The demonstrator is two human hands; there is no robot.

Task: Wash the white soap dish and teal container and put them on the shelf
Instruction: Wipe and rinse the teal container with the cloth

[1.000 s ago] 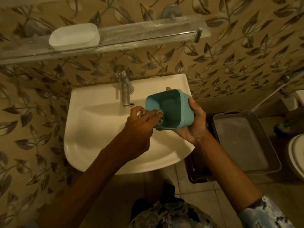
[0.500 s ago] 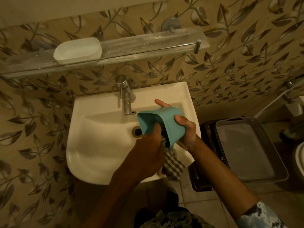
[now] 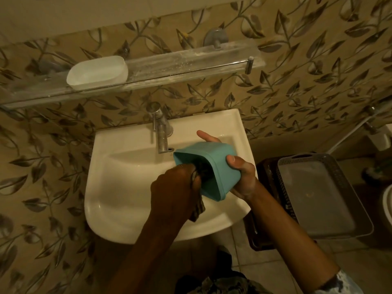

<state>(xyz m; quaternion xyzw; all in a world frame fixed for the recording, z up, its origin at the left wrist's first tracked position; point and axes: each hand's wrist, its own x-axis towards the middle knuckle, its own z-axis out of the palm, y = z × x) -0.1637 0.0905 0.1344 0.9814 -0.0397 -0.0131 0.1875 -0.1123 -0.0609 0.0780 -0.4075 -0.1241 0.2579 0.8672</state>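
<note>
L hand (image 3: 176, 187): fingers bunched on a dark checked cloth (image 3: 198, 206), pushed into the mouth of the teal container (image 3: 214, 166); fingertips hidden inside, cloth tail hangs below the wrist. R hand (image 3: 241, 177): fingers spread round the container's base and back wall, thumb on the near side, clamping it tilted, mouth toward the L hand. Container held over the sink (image 3: 127, 198), just in front of the tap (image 3: 162, 134). No water seen running. White soap dish (image 3: 97, 73) sits on the shelf (image 3: 191, 62) above, well apart from both hands.

Step, by judgement: wiping container interior; dish looks done. Next needs: rinse if soapy, then lift to bare shelf space beside the dish.
</note>
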